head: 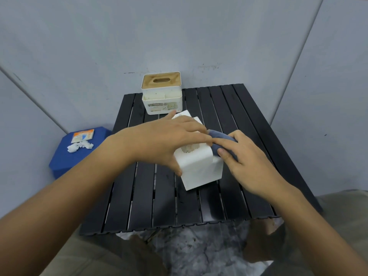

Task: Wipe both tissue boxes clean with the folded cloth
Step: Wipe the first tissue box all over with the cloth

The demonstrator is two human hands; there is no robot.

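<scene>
Two tissue boxes sit on the slatted black table (229, 120): the left hand (167, 140) grips the smooth white box (199, 168) while the right hand (245, 160) presses the soft blue-grey cloth (217, 136) against its right side; the wooden-lidded box (161, 92) stands behind it.

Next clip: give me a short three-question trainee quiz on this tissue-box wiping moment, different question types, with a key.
1. True or false: the right hand presses the blue cloth against the right side of the near white tissue box.
2. Which box does the left hand steady?
A. the far box with the wooden lid
B. the near white tissue box
C. neither
3. Fill in: the crumpled tissues lie on the blue ____, left of the black slatted table.

Key:
1. True
2. B: its grip spans the top of the near box.
3. Stool
</scene>
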